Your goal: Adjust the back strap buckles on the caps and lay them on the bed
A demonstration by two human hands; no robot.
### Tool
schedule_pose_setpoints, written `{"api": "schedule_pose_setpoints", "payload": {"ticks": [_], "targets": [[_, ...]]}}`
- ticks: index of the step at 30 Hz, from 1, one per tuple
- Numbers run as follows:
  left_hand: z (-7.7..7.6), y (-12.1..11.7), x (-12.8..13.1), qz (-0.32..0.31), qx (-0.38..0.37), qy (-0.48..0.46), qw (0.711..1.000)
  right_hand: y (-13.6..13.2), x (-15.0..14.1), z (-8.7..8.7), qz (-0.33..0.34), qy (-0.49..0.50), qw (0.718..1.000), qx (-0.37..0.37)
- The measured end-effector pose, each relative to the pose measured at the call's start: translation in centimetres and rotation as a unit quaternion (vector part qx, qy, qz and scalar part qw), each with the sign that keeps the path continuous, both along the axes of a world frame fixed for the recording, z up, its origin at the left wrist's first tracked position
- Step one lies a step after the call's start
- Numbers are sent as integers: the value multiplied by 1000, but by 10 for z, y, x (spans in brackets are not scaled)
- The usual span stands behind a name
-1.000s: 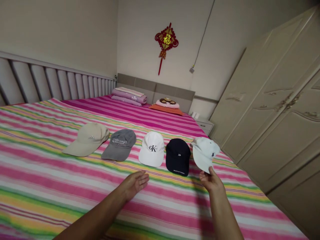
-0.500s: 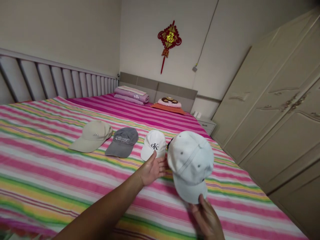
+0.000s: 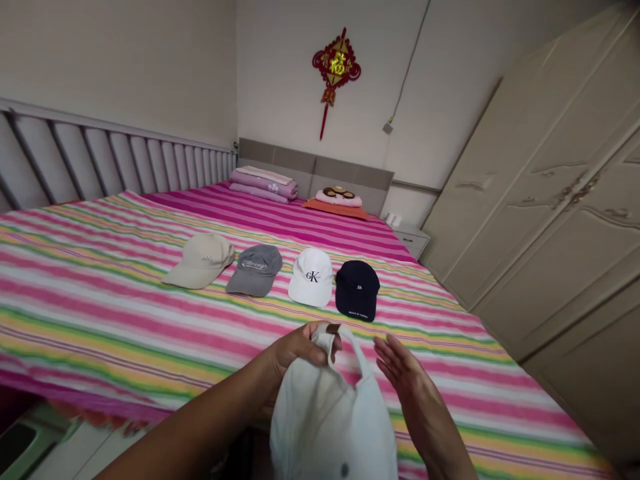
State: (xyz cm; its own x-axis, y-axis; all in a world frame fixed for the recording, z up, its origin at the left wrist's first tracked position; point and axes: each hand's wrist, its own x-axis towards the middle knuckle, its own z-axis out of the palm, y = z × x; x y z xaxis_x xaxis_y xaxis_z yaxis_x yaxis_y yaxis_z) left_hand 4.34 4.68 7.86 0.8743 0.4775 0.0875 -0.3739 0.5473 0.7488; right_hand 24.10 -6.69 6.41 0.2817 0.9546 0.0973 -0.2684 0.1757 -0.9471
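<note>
Pinching: left hand, its fingers clamped on the rear edge of the pale baseball cap, beside the strap.
Free hand: right hand, fingers outstretched and nearly together, just beside the cap, seemingly not touching it.
Pale baseball cap: held up nearest the wearer, strap opening upward, brim out of view.
Laid in a row: beige cap, gray cap, white cap, navy cap, on the striped bedspread.
Not laid down: only the pale baseball cap.

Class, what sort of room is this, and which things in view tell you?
Most likely a bedroom: a bed with a headboard, folded bedding lying near it, and a large wardrobe along the right.
</note>
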Motion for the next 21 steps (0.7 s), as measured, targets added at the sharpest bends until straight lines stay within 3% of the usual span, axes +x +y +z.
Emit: {"api": "schedule_pose_setpoints", "payload": {"ticks": [3,5,8,12,14,17,21], "targets": [[8,-20,-4,-29,36,29,999,-4,-35,30,109,-42,993,-10],[17,-32,-8,-30,59,62,996,-11,-53,43,124,-70,990,-13],[31,-47,-17,-30,59,86,994,-22,-64,55,81,-117,990,-8],[39,-62,-28,-35,21,54,998,-32,-57,60,57,-188,980,-25],[39,-68,-31,-22,25,61,998,-37,-52,62,-6,-272,962,-12],[37,-78,-31,0,49,87,995,-48,-52,67,-128,-437,888,62],[38,-92,-30,-11,45,68,997,-64,-71,67,-134,-615,744,225]]}}
